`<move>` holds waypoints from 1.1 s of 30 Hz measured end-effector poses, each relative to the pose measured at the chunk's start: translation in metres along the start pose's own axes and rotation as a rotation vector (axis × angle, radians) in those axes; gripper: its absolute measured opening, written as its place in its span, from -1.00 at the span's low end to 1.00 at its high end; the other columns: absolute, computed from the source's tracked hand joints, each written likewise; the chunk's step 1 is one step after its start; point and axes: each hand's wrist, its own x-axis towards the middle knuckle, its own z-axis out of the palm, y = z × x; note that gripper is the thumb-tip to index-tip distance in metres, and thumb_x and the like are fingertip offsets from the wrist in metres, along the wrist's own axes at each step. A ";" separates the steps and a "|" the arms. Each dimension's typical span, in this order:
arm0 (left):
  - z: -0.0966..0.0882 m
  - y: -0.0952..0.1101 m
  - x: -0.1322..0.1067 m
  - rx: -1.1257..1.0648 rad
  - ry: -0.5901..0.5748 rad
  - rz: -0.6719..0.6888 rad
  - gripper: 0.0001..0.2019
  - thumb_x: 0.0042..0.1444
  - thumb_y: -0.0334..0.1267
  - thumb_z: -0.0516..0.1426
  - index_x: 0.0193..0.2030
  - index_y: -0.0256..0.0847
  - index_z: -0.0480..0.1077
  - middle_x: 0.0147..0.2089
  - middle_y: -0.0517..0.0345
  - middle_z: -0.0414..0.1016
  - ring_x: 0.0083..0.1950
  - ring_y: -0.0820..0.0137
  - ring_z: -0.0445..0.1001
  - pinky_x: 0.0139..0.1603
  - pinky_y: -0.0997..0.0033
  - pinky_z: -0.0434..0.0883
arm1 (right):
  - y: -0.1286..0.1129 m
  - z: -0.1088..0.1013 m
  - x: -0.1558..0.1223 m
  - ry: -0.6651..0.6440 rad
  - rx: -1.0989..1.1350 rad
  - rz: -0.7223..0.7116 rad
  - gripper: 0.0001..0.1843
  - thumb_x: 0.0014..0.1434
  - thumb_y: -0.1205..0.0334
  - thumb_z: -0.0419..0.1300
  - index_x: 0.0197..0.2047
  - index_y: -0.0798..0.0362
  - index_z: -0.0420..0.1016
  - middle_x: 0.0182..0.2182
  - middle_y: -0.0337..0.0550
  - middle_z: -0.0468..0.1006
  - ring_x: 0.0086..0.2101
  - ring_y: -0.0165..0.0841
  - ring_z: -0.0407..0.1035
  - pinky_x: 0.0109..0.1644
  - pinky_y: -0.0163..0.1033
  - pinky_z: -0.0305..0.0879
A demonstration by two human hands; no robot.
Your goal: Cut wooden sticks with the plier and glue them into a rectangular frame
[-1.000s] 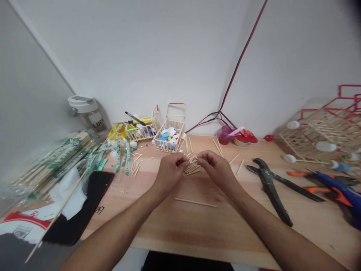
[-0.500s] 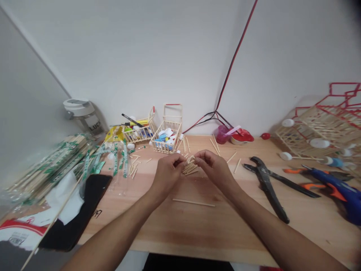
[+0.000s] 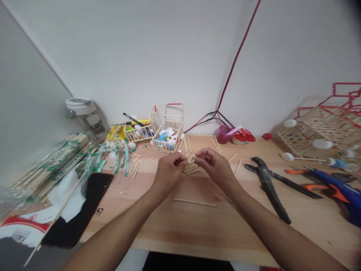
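My left hand [image 3: 170, 171] is closed in a pinch over the middle of the table. Facing it, my right hand [image 3: 213, 165] also pinches, fingertips a little apart from the left ones. A short wooden stick [image 3: 191, 157] spans the gap between the two sets of fingertips; its ends are hidden by the fingers. Just below lies a pile of short wooden sticks [image 3: 191, 169] on the table. Closer to me, a longer wooden stick [image 3: 194, 202] lies flat between my forearms.
Small stick baskets [image 3: 167, 140] with bottle caps stand at the back. Pliers [image 3: 266, 184], a blue glue gun [image 3: 335, 188] and stacked stick carts [image 3: 318, 128] are right. Wrapped chopsticks [image 3: 59, 162] and a black phone-like slab [image 3: 93, 192] lie left. A pink cup [image 3: 222, 134] is near the wall.
The whole view has shifted slightly to the left, so things appear a little further right. Both hands keep nearly the same pinch, with only small finger movement.
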 end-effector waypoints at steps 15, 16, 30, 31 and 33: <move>-0.001 0.002 0.000 0.015 0.004 0.022 -0.90 0.07 -0.37 0.14 -0.44 -0.26 0.46 -0.53 0.27 0.40 -0.49 0.53 0.31 -0.42 0.53 0.21 | -0.003 -0.001 0.000 0.019 -0.011 -0.016 -0.74 0.08 0.03 0.28 -0.32 0.01 0.38 -0.45 -0.21 0.49 -0.38 -0.34 0.42 -0.30 -0.25 0.31; -0.001 0.002 0.000 0.019 0.008 0.023 -0.90 0.07 -0.37 0.14 -0.43 -0.26 0.46 -0.52 0.27 0.41 -0.48 0.53 0.31 -0.41 0.53 0.21 | -0.002 -0.001 0.000 0.016 -0.012 -0.018 -0.75 0.08 0.04 0.28 -0.32 0.01 0.38 -0.45 -0.21 0.48 -0.39 -0.35 0.41 -0.30 -0.26 0.30; -0.002 0.003 0.000 0.033 0.006 0.032 -0.90 0.08 -0.40 0.14 -0.43 -0.25 0.45 -0.51 0.27 0.43 -0.45 0.52 0.35 -0.38 0.54 0.23 | 0.000 0.000 0.001 -0.010 -0.024 -0.041 -0.72 0.06 0.03 0.30 -0.27 0.00 0.37 -0.40 -0.20 0.49 -0.36 -0.34 0.41 -0.29 -0.26 0.32; -0.002 0.003 0.000 0.038 0.009 0.034 -0.90 0.07 -0.40 0.14 -0.43 -0.25 0.45 -0.50 0.27 0.43 -0.45 0.52 0.35 -0.38 0.53 0.23 | 0.000 0.000 0.001 -0.012 -0.025 -0.042 -0.72 0.06 0.03 0.30 -0.27 0.00 0.37 -0.40 -0.20 0.49 -0.36 -0.34 0.41 -0.29 -0.26 0.33; -0.002 0.003 0.001 0.046 0.011 0.033 -0.90 0.07 -0.39 0.14 -0.44 -0.25 0.45 -0.50 0.27 0.43 -0.45 0.51 0.35 -0.38 0.53 0.23 | 0.000 0.000 0.001 -0.015 -0.031 -0.040 -0.72 0.06 0.03 0.30 -0.27 0.00 0.37 -0.40 -0.19 0.50 -0.35 -0.33 0.42 -0.29 -0.26 0.34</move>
